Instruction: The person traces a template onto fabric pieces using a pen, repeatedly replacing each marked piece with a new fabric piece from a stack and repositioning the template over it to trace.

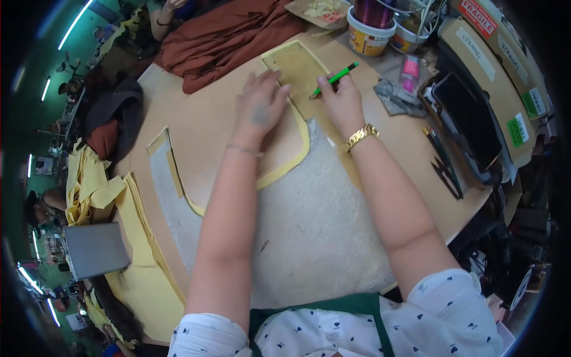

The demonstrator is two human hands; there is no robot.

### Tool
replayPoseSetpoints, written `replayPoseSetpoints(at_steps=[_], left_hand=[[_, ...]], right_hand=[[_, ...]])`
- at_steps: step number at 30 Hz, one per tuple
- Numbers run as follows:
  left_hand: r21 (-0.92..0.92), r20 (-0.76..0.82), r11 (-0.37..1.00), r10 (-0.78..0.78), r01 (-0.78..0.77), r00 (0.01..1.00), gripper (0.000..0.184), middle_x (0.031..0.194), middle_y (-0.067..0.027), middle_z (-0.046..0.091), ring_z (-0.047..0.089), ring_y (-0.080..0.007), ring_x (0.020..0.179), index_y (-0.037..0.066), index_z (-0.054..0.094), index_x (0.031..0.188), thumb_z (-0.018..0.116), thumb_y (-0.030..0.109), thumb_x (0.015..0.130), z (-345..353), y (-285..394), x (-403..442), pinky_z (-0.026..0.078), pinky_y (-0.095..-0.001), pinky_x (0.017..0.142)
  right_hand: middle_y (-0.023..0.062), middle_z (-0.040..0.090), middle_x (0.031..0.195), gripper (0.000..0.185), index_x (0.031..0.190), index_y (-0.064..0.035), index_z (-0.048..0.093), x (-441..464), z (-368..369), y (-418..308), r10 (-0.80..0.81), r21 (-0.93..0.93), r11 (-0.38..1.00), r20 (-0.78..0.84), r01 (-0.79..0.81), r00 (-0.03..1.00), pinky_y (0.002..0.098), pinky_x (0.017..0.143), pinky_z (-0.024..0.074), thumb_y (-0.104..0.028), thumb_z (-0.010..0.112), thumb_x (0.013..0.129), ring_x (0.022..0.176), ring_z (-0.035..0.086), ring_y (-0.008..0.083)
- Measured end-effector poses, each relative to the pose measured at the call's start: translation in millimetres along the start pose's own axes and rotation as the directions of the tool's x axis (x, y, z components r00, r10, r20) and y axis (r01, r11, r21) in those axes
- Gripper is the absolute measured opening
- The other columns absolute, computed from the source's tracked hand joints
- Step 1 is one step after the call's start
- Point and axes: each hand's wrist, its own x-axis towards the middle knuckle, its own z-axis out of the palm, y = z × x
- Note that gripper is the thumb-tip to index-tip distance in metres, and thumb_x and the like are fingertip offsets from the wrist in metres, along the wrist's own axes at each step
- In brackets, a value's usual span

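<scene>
A large grey garment pattern [315, 202] with yellow-taped edges lies on the brown table. Its strap-shaped upper part [295, 65] is covered in yellowish tape and reaches away from me. My left hand [260, 104] rests flat near the strap's left edge, fingers spread. Between the fingers and thumb of my right hand [342, 98] is a slim green pencil [344, 74], tilted, its lower end close to the strap's surface. Whether the tip touches the pattern is hard to make out. A gold bracelet circles my right wrist.
Rust-brown cloth [229, 35] is heaped at the far side. Yellow fabric [146, 256] is stacked at left beside a grey box [97, 251]. To the right are thread snips [446, 172], a phone [467, 119], a pink bottle [410, 71], a grey rag [398, 97] and cardboard boxes. Another person's hand [172, 5] shows at top.
</scene>
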Motion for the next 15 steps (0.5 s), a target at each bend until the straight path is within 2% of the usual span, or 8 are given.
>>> replayPoseSetpoints(at_steps=[1, 5, 9, 11, 12, 13, 14, 15], left_hand=[[0.050, 0.076, 0.990, -0.136, 0.132, 0.988, 0.048, 0.131, -0.0056, 0.032, 0.020, -0.0290, 0.125, 0.014, 0.040, 0.122, 0.043, 0.040, 0.081, 9.7, 15.0, 15.6, 0.017, -0.0580, 0.094], [0.245, 0.194, 0.948, -0.253, 0.203, 0.948, 0.056, 0.138, -0.0025, 0.019, 0.011, -0.0264, 0.128, 0.018, 0.032, 0.128, 0.039, 0.047, 0.080, 29.2, 38.5, 38.3, 0.013, -0.0607, 0.094], [0.231, 0.197, 0.964, -0.179, 0.132, 0.964, 0.061, 0.138, -0.0043, 0.020, 0.011, -0.0270, 0.128, 0.017, 0.032, 0.128, 0.039, 0.051, 0.079, 29.3, 30.2, 34.3, 0.011, -0.0603, 0.094], [0.205, 0.172, 0.972, -0.152, 0.115, 0.973, 0.060, 0.137, -0.0051, 0.020, 0.012, -0.0274, 0.128, 0.016, 0.033, 0.128, 0.040, 0.050, 0.078, 30.9, 28.4, 32.1, 0.011, -0.0604, 0.094], [0.189, 0.151, 0.976, -0.137, 0.108, 0.979, 0.060, 0.137, -0.0055, 0.020, 0.012, -0.0276, 0.128, 0.016, 0.033, 0.128, 0.040, 0.050, 0.078, 32.0, 28.3, 30.7, 0.011, -0.0604, 0.094], [0.184, 0.140, 0.976, -0.140, 0.114, 0.980, 0.060, 0.137, -0.0059, 0.021, 0.013, -0.0280, 0.127, 0.016, 0.033, 0.127, 0.040, 0.050, 0.078, 32.9, 27.7, 28.8, 0.012, -0.0605, 0.094], [0.182, 0.127, 0.977, -0.136, 0.112, 0.983, 0.060, 0.137, -0.0063, 0.022, 0.013, -0.0284, 0.127, 0.016, 0.033, 0.127, 0.040, 0.050, 0.078, 33.2, 27.5, 29.1, 0.012, -0.0606, 0.094], [0.182, 0.113, 0.978, -0.124, 0.102, 0.986, 0.060, 0.136, -0.0067, 0.022, 0.014, -0.0288, 0.127, 0.016, 0.033, 0.127, 0.040, 0.050, 0.078, 34.1, 26.7, 30.5, 0.012, -0.0608, 0.094]], right_hand=[[0.0159, 0.058, 0.071, 0.027, 0.083, 0.0025, 0.049, -1.6, -0.5, -3.7, -0.010, 0.008, 1.000, -0.013, 0.010, 1.000, 0.0353, 0.062, 0.0444, -0.022, 0.059, 0.076, 0.067, 0.057, 0.0283], [0.0141, 0.058, 0.071, 0.024, 0.083, 0.0021, 0.048, 0.7, -0.6, 4.2, -0.008, 0.031, 0.999, -0.047, 0.009, 0.999, 0.0329, 0.059, 0.0453, -0.019, 0.057, 0.078, 0.064, 0.058, 0.0245], [0.0099, 0.057, 0.068, 0.020, 0.082, 0.0018, 0.048, 10.8, -4.4, -22.4, 0.287, 0.243, 0.916, 0.158, -0.319, 0.945, 0.0264, 0.051, 0.0444, -0.017, 0.054, 0.080, 0.058, 0.056, 0.0125], [0.0041, 0.056, 0.072, 0.016, 0.086, -0.0038, 0.050, 40.2, 0.6, -35.3, 0.206, 0.148, 0.954, 0.302, -0.259, 0.931, 0.0213, 0.051, 0.0429, -0.019, 0.052, 0.082, 0.057, 0.052, 0.0091], [0.0026, 0.056, 0.069, 0.014, 0.082, -0.0039, 0.051, 66.9, 9.6, -32.2, 0.005, -0.089, 0.996, 0.257, 0.019, 0.966, 0.0213, 0.050, 0.0409, -0.018, 0.051, 0.083, 0.058, 0.051, 0.0081], [0.0020, 0.056, 0.067, 0.018, 0.079, -0.0028, 0.052, 84.9, 18.8, -39.6, -0.215, -0.057, 0.968, 0.310, 0.244, 0.926, 0.0216, 0.049, 0.0392, -0.020, 0.052, 0.083, 0.056, 0.050, 0.0085], [0.0009, 0.056, 0.064, 0.019, 0.079, -0.0016, 0.054, 101.2, 34.5, -40.3, -0.299, 0.124, 0.954, 0.353, 0.272, 0.887, 0.0218, 0.050, 0.0402, -0.021, 0.052, 0.082, 0.055, 0.051, 0.0094], [0.0104, 0.056, 0.070, 0.018, 0.080, -0.0013, 0.051, 93.5, 37.9, -71.9, -0.216, -0.192, 0.939, 0.314, 0.284, 0.925, 0.0293, 0.059, 0.0434, -0.019, 0.055, 0.081, 0.060, 0.053, 0.0171]])
